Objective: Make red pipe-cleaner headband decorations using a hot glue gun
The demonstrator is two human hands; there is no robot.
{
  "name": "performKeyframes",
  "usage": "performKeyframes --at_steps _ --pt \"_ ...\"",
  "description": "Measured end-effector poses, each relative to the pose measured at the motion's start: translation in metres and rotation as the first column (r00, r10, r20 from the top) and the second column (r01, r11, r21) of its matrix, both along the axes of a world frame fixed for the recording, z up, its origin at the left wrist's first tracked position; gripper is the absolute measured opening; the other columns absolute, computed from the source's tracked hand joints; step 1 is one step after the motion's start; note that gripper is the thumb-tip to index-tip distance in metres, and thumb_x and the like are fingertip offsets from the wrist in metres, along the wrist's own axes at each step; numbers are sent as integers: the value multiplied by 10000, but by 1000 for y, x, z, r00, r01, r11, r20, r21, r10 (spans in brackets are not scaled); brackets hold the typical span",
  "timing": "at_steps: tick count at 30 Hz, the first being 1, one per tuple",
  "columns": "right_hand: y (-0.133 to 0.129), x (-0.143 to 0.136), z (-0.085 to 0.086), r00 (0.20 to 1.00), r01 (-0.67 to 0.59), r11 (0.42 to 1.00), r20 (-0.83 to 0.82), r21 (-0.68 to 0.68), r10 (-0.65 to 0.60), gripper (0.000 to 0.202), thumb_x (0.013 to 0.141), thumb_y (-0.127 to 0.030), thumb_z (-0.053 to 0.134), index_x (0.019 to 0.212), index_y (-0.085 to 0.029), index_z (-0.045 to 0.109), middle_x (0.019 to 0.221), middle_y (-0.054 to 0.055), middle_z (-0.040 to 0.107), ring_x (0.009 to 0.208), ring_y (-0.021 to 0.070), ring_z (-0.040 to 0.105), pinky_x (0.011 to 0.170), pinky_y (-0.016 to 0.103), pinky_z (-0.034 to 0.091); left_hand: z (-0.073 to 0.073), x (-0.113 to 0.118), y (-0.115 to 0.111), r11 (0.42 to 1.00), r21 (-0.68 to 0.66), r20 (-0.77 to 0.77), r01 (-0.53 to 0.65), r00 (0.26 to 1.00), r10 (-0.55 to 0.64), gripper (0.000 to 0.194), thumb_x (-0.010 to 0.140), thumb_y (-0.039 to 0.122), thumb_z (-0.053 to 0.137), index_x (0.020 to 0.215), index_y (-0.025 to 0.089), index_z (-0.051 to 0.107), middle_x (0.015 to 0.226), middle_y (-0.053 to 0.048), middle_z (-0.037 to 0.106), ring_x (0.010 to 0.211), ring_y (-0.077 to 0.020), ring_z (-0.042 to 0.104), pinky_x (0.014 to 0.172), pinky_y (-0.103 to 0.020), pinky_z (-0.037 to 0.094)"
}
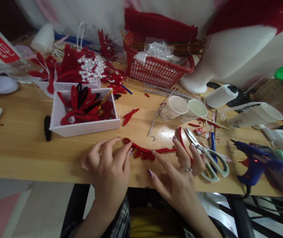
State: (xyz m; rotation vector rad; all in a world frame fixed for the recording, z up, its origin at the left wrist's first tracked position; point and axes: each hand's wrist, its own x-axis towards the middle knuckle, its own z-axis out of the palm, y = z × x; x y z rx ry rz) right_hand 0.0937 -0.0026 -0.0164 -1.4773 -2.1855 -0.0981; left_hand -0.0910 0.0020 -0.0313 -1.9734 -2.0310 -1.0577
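A red fuzzy strip with looped, gold-edged petals (143,154) lies near the table's front edge. My left hand (110,162) is at its left end, the index fingertip and thumb close together on the strip; whether they pinch it is unclear. My right hand (181,172) has its fingers spread, the index fingertip touching the strip's middle and the thumb apart from it. Green-handled scissors (207,154) lie just right of my right hand, beside a curved red strip (184,145).
A white box (86,128) of red and black pieces stands left. Behind are a red basket (156,71) and two paper cups (174,108) (196,110). A blue glue gun (254,163) lies right, near a white mannequin head (230,56).
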Motion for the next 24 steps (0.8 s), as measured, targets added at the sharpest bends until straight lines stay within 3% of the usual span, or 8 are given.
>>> performKeyframes --at_steps 6,11,16,24 --pt "0 0 -6 999 -6 999 43 -52 8 453 852 -558 667 1268 -380 648 1616 24 282 1498 451 114 1136 748 20 1 0 0 1000 1 23 -3 1000 3 187 891 165 659 1034 257 735 1147 -79 697 1135 -334 554 961 -584 415" --pt "0 0 -4 1000 -23 996 -14 -87 22 437 861 -573 653 1247 -368 662 1593 51 316 1497 444 110 1141 724 -6 0 0 0 1000 11 40 12 999 -13 170 897 170 659 1025 252 732 1133 -79 701 1092 -309 607 975 -591 422" --pt "-2 6 6 988 -4 997 -153 -78 -8 318 911 -439 622 1205 -329 674 1551 76 361 1463 417 194 1143 685 142 -1 1 1 1000 26 48 8 999 -9 158 891 157 665 1007 237 735 1116 -87 706 1078 -310 626 969 -604 448" --pt "-2 11 1 996 4 985 -84 -173 -18 318 963 -399 539 1242 -306 660 1587 90 304 1460 450 169 1109 766 145 -5 -1 1 995 78 -5 60 998 -60 233 859 91 682 1019 249 743 1112 -85 708 1080 -309 619 984 -584 461"
